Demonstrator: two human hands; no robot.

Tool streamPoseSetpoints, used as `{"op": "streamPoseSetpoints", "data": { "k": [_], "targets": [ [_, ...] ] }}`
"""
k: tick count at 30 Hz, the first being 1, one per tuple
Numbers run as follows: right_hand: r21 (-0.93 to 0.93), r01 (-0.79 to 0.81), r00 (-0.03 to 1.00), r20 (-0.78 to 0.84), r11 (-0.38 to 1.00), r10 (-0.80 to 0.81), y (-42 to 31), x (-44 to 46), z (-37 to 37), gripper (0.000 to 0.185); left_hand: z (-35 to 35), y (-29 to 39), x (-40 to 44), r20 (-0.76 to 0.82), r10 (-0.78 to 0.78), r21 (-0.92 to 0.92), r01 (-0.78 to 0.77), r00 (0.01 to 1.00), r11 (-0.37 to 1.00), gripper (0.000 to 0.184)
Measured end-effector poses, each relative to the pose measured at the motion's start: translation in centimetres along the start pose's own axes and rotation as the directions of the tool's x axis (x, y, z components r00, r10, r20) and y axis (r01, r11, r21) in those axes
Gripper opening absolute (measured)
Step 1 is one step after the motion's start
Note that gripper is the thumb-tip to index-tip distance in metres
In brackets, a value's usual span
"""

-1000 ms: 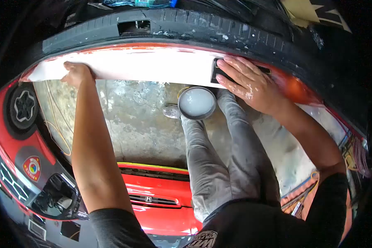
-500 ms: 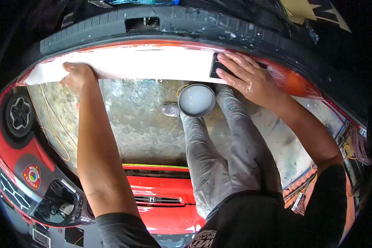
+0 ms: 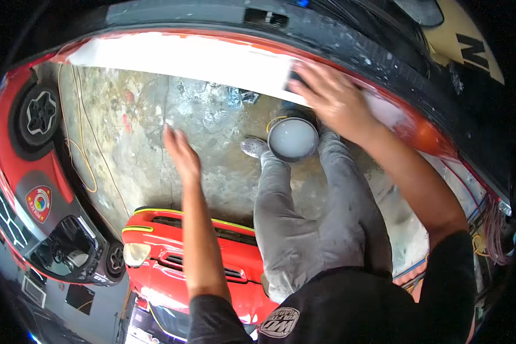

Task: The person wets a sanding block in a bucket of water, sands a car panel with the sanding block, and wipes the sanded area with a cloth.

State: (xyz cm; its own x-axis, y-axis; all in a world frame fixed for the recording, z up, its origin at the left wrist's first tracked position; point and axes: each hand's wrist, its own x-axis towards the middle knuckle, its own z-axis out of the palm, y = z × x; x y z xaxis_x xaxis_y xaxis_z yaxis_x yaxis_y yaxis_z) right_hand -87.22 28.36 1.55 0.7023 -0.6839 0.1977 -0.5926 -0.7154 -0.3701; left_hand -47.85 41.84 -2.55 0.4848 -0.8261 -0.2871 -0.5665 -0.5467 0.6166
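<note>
My right hand [image 3: 335, 97] lies over a black sanding block [image 3: 292, 81], its fingers stretched across it and pressing it to the white-coated panel [image 3: 183, 57] of a red car body. Some blur hides the exact grip. My left hand [image 3: 182, 153] hangs in the air above the concrete floor, off the panel, holding nothing, its fingers extended. Below my right hand, between my feet, stands a round bucket [image 3: 293, 139] of cloudy whitish water.
A red car with a police badge [image 3: 40, 202] is at the left, and another red car [image 3: 212, 258] is behind me. Hoses [image 3: 83, 132] run along the floor [image 3: 155, 103]. Black trim [image 3: 183, 14] borders the panel's far edge.
My left hand has come off the white panel and moved back and right into the air. My right hand stays on the block at the panel. The view has shifted and turned.
</note>
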Motion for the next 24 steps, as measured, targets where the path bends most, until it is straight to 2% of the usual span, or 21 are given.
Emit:
{"op": "streamPoseSetpoints", "data": {
  "k": [1,2,3,4,5,6,7,8,9,10,12,13,15,16,18,19,22,24],
  "targets": [
    [-0.016,-0.003,0.999,0.041,1.0,0.003,0.4,-0.9,-1.8,0.041,-0.5,-2.1,-3.9,0.033,-0.015,0.054,0.013,0.999,0.998,0.062],
    [-0.021,0.0,1.0,0.018,1.0,0.0,0.0,0.1,-1.3,0.04,-0.8,-3.3,-7.0,0.058,-0.078,-0.02,0.079,0.995,0.997,0.06],
    [-0.029,0.002,1.0,-0.006,1.0,-0.002,-0.5,1.3,-0.4,0.04,-1.1,-3.3,-9.3,0.059,-0.166,-0.019,0.167,0.984,0.986,0.059],
    [-0.039,0.002,1.0,-0.025,0.999,-0.003,-1.0,2.8,0.5,0.039,-0.7,-4.6,-10.7,0.079,-0.225,-0.12,0.233,0.971,0.965,0.058],
    [-0.031,0.047,0.998,-0.049,0.998,-0.048,-1.9,6.4,1.8,0.039,-0.6,-2.8,-10.8,0.121,-0.326,-0.096,0.338,0.937,0.936,0.058],
    [-0.021,0.061,0.995,-0.083,0.998,-0.062,-3.4,10.6,4.0,0.037,0.4,-3.9,-11.3,0.142,-0.275,-0.1,0.29,0.951,0.952,0.058],
    [-0.029,0.066,0.988,-0.139,0.997,-0.069,-4.7,14.9,6.6,0.043,2.2,-4.9,-10.7,0.161,-0.206,-0.118,0.226,0.965,0.967,0.057],
    [-0.046,0.049,0.981,-0.187,0.998,-0.057,-6.1,19.4,8.6,0.04,3.4,-3.5,-9.7,0.206,-0.151,-0.139,0.182,0.967,0.973,0.056],
    [-0.017,0.034,0.991,-0.129,0.999,-0.036,-7.5,23.7,9.1,0.039,3.7,-1.6,-9.6,0.251,-0.12,-0.15,0.161,0.96,0.976,0.055],
    [-0.111,0.004,0.995,-0.097,0.994,-0.014,-8.6,26.7,9.8,0.039,3.6,-0.2,-10.1,0.296,-0.11,-0.129,0.154,0.949,0.98,0.054],
    [-0.084,-0.003,0.994,-0.113,0.996,-0.007,-8.6,26.7,10.3,0.039,4.4,2.3,-8.1,0.348,-0.035,-0.13,0.085,0.937,0.988,0.053],
    [-0.075,-0.01,0.993,-0.12,0.997,0.001,-8.2,26.0,10.1,0.039,3.9,2.7,-7.6,0.341,-0.013,-0.146,0.066,0.94,0.987,0.052],
    [-0.034,-0.031,0.996,-0.083,0.999,0.028,-6.3,18.6,7.2,0.044,2.1,2.6,-7.2,0.335,0.027,-0.177,0.035,0.942,0.984,0.051],
    [-0.065,-0.025,0.999,-0.035,0.998,0.022,-5.4,14.7,5.6,0.048,1.2,1.2,-7.2,0.336,-0.046,-0.213,0.124,0.941,0.969,0.051],
    [-0.116,0.011,1.0,0.001,0.993,-0.011,-3.8,10.4,3.0,0.039,-1.9,-2.6,-7.3,0.322,-0.122,-0.22,0.2,0.939,0.955,0.054],
    [-0.108,0.011,0.999,0.048,0.994,-0.006,-3.9,10.5,2.3,0.037,-3.5,-4.2,-7.1,0.316,-0.168,-0.219,0.244,0.934,0.945,0.056],
    [-0.11,-0.002,0.998,-0.057,0.994,-0.004,-6.2,17.7,6.5,0.04,-6.9,-6.4,-4.8,0.175,-0.292,-0.259,0.33,0.94,0.908,0.052],
    [-0.127,0.064,0.988,-0.133,0.99,-0.081,-7.9,25.9,10.0,0.047,-7.4,-6.1,-1.5,0.107,-0.255,-0.279,0.275,0.961,0.92,0.053]
  ]
}}
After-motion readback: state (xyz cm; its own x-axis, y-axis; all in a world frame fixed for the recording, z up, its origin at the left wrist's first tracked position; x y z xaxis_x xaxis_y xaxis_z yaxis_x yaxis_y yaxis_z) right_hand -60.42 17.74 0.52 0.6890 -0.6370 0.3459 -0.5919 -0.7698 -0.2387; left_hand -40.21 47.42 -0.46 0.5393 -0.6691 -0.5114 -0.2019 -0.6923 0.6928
